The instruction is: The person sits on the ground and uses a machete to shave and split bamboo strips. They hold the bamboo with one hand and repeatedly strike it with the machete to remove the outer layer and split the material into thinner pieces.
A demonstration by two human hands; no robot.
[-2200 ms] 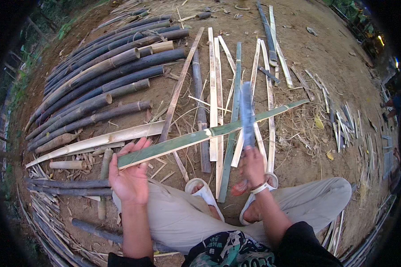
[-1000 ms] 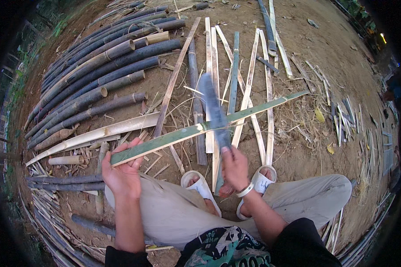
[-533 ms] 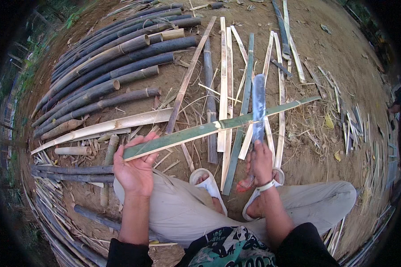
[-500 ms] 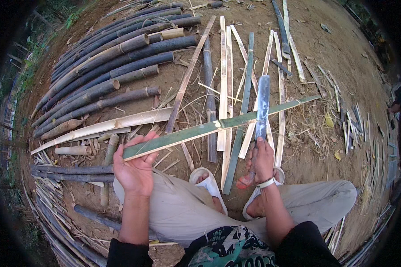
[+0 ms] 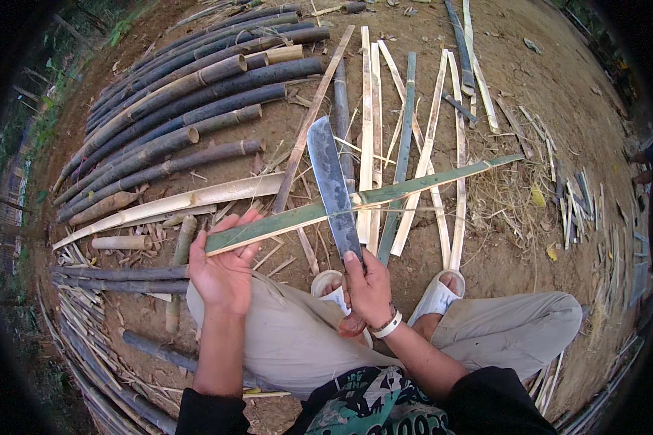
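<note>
A long green bamboo strip (image 5: 428, 184) with a pale cut edge slants across in front of me, its far end up to the right. My left hand (image 5: 223, 283), palm up, holds its near end between thumb and fingers. The handle of a machete (image 5: 329, 170) is gripped in my right hand (image 5: 370, 290). Its dark, broad blade points up and slightly left, lying across the strip near the middle. Part of the strip is hidden behind the blade. A reddish knob, the handle's butt, shows below my right hand.
Dark bamboo poles (image 5: 174, 112) lie in rows at the far left. Several pale split strips (image 5: 366, 130) are spread on the dirt ahead. A halved bamboo length (image 5: 174, 203) rests beyond my left hand. Shavings (image 5: 497, 206) litter the right. My sandalled feet (image 5: 439, 296) stand close below.
My right hand has carried the machete leftward along the strip, and the blade now leans left. My left hand and the strip have hardly moved. My right foot has turned outward.
</note>
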